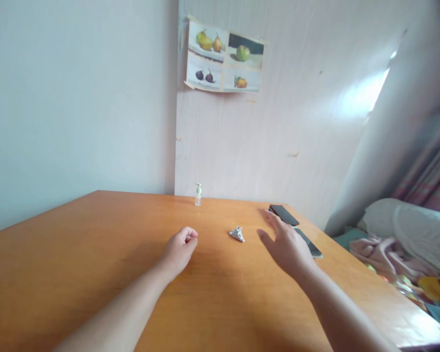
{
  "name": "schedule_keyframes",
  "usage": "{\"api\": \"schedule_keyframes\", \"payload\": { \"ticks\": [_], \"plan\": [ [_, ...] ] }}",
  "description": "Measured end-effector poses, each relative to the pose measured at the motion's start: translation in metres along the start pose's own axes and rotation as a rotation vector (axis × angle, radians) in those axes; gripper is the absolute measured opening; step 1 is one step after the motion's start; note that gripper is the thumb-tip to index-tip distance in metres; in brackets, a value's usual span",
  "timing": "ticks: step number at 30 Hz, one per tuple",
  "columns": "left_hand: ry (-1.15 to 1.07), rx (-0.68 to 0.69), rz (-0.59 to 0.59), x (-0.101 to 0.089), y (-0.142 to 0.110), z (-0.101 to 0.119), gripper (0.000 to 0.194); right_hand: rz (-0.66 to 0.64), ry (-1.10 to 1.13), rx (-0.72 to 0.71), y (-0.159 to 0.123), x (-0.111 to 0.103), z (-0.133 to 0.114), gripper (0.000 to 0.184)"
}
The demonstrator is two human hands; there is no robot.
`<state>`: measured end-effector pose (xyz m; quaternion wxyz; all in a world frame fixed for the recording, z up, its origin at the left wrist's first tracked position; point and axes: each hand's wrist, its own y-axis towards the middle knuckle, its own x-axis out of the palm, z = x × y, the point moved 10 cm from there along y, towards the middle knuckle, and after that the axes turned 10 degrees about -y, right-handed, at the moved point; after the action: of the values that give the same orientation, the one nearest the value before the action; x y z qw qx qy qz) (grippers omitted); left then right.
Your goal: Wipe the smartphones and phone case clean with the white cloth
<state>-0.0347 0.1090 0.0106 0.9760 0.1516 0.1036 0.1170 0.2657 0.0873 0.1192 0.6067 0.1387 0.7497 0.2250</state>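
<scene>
Both bare forearms slant inward over the orange-brown wooden table point(106, 220). The left hand point(179, 249) is loosely clenched, its thumb side turned inward and fingers curled towards the palm (whether they enclose anything, I cannot tell). The right hand point(288, 247) is unclenched, palm down, fingers stretched forward and thumb spread towards the middle. It overlaps two dark, flat slabs near the table's right edge, a far slab point(285, 215) and a near slab point(309, 243); contact cannot be judged. A small crumpled silvery packet point(237, 234) lies between the hands, nearer the right thumb. A clear pump bottle point(198, 195) stands upright beyond, near the back edge.
</scene>
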Motion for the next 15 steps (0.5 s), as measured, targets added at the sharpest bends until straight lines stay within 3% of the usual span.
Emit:
{"api": "schedule_keyframes", "payload": {
  "ticks": [3,6,9,15],
  "plan": [
    [-0.015,-0.010,0.016,0.000,0.001,-0.001,0.015,-0.150,-0.244,0.323,0.019,0.045,0.098,0.080],
    [-0.015,0.009,0.014,0.000,0.001,0.001,0.014,-0.237,-0.347,0.469,0.020,0.071,0.162,0.098],
    [0.001,0.028,0.006,0.001,0.001,0.002,0.014,-0.352,-0.321,0.534,0.014,0.093,0.193,0.104],
    [0.033,0.045,-0.036,0.003,0.003,0.001,0.015,-0.371,-0.338,0.571,0.014,0.108,0.212,0.100]
  ]
}}
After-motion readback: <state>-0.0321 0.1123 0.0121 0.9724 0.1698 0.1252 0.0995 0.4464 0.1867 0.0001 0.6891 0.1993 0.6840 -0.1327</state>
